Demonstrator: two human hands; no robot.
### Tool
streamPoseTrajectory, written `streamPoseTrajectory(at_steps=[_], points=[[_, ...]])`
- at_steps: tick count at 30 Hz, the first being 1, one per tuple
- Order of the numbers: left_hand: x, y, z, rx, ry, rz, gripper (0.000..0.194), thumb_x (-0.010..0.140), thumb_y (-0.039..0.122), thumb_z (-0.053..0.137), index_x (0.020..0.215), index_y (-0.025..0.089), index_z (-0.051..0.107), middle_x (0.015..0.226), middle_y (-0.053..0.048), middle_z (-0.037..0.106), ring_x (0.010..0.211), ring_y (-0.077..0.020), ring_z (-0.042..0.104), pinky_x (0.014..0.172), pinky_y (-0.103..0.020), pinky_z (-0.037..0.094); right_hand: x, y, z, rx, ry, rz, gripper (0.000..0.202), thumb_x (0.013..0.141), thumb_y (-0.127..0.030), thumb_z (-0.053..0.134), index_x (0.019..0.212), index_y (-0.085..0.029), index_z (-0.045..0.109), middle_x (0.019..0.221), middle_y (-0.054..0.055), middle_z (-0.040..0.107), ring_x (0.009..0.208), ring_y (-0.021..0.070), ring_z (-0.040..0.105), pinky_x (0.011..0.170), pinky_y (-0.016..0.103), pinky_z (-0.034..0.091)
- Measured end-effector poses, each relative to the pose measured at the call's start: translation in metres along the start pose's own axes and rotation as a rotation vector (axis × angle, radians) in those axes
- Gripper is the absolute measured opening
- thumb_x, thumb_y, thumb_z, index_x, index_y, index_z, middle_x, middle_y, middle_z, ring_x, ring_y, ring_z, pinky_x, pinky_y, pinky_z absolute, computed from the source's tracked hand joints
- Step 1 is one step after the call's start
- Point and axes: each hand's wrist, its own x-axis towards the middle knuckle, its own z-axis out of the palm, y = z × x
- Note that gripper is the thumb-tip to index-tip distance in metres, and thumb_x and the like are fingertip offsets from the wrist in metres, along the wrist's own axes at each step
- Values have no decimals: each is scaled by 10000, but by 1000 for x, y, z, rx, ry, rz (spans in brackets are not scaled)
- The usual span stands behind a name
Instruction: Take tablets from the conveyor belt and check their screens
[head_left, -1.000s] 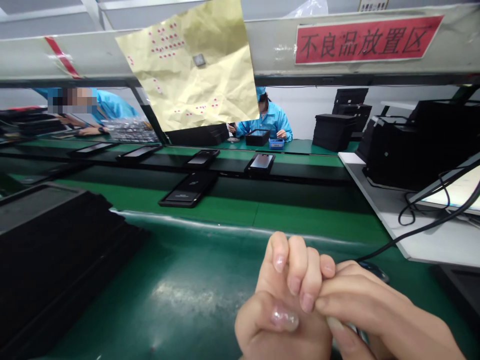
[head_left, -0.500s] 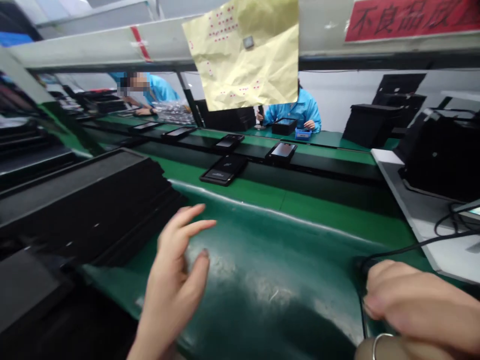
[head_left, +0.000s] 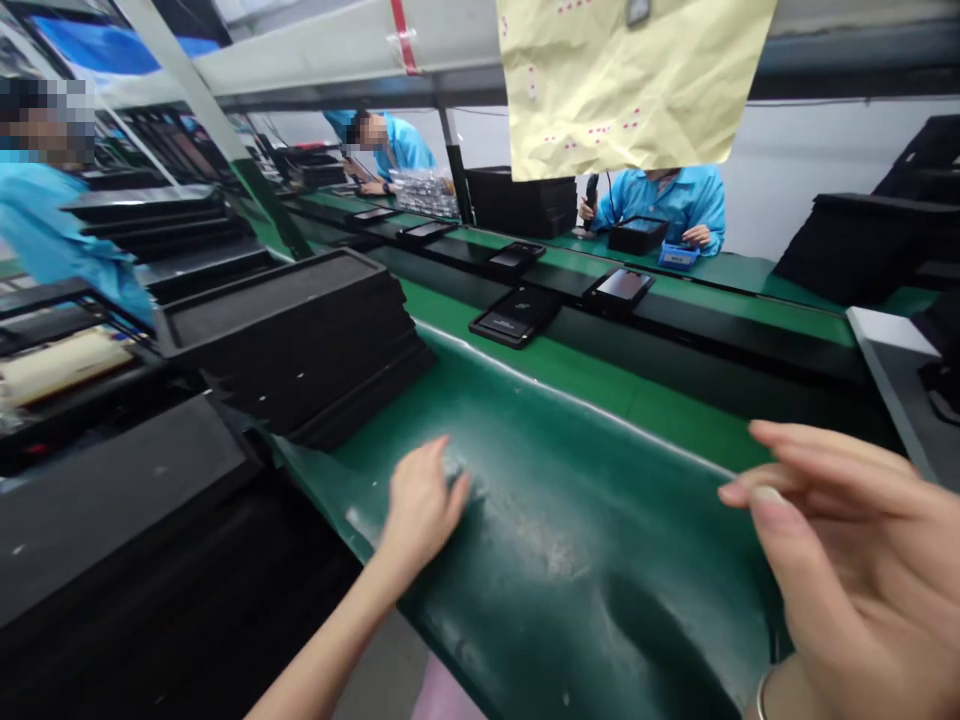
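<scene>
Over the left part of the green mat (head_left: 547, 480) is my left hand (head_left: 422, 500), its thumb held apart from the fingers and nothing visible in it; whether it touches the mat I cannot tell. My right hand (head_left: 847, 550) is raised at the right edge, fingers stretched forward with a gap to the thumb and nothing held. A stack of black trays (head_left: 300, 340) stands just beyond my left hand. Past the mat, a black device with a dark face (head_left: 516, 317) lies nearest on the line, and another in a black holder (head_left: 619, 288) sits to its right.
More devices (head_left: 427, 231) lie along the dark belt. A co-worker in blue (head_left: 660, 205) sits opposite, near a small blue box (head_left: 679, 256). Yellow paper (head_left: 630, 90) hangs from the overhead beam. Black trays (head_left: 112, 510) fill the near left; a grey-white stand (head_left: 892, 370) is right.
The view has turned left. My right hand, earlier closed by a black cable at the right, is now raised with its fingers extended. My left hand sits lower, farther from me over the mat.
</scene>
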Motion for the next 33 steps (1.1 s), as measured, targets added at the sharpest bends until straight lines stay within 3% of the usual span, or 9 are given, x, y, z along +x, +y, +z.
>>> streamPoseTrajectory(at_steps=[3, 6, 10, 13, 18, 23, 27, 33], points=[[61, 35, 61, -42, -106, 25, 416, 859, 345, 598, 1212, 142, 511, 1125, -113, 625, 1068, -243, 578, 937, -384, 476, 8, 22, 36, -51, -133, 11, 124, 916, -259, 552, 822, -213, 617, 883, 16, 657, 787, 142, 624, 694, 271, 473], [122, 57, 103, -2, -103, -141, 409, 892, 399, 581, 1212, 151, 527, 1178, -101, 585, 1084, -248, 563, 911, -440, 475, 0, 75, 84, -131, -257, 82, 334, 956, -367, 442, 702, -193, 570, 710, 24, 598, 666, 150, 571, 644, 282, 433], [185, 61, 126, 74, -45, -462, 386, 903, 414, 567, 1186, 153, 549, 1205, -108, 558, 1084, -261, 555, 903, -477, 474, -28, 149, 139, -181, -274, 120, 352, 931, -410, 379, 792, -177, 604, 808, 105, 634, 760, 236, 589, 704, 361, 451], [212, 50, 133, 82, -47, -529, 373, 894, 404, 582, 1168, 152, 559, 1224, -107, 551, 1114, -267, 540, 921, -484, 464, -42, 182, 153, -184, -272, 160, 331, 919, -407, 392, 792, -189, 606, 825, 101, 642, 778, 242, 598, 724, 371, 466], [233, 30, 143, 65, -98, -420, 372, 884, 395, 599, 1176, 167, 565, 1261, -105, 535, 1155, -283, 516, 952, -516, 440, -43, 202, 155, -157, -239, 239, 315, 895, -396, 432, 725, -193, 601, 848, 92, 635, 714, 200, 599, 638, 316, 472], [239, 27, 143, 45, -92, -214, 309, 909, 374, 572, 1128, 158, 593, 1213, -93, 578, 1157, -266, 529, 994, -524, 410, -39, 210, 156, -142, -182, 285, 329, 849, -416, 495, 636, -178, 576, 894, 97, 624, 670, 164, 567, 607, 302, 463], [231, 32, 133, 13, -82, -103, 309, 922, 371, 553, 1139, 152, 582, 1170, -89, 597, 1087, -243, 570, 959, -493, 446, -38, 213, 155, -134, -118, 327, 382, 878, -472, 549, 670, -152, 537, 882, 50, 604, 690, 122, 547, 639, 281, 470], [209, 41, 124, -28, -197, 46, 346, 911, 368, 575, 1188, 161, 564, 1223, -98, 576, 1098, -248, 570, 934, -482, 475, -54, 212, 147, -113, -60, 403, 358, 926, -475, 530, 788, -146, 563, 725, -8, 570, 654, 117, 559, 647, 283, 485]])
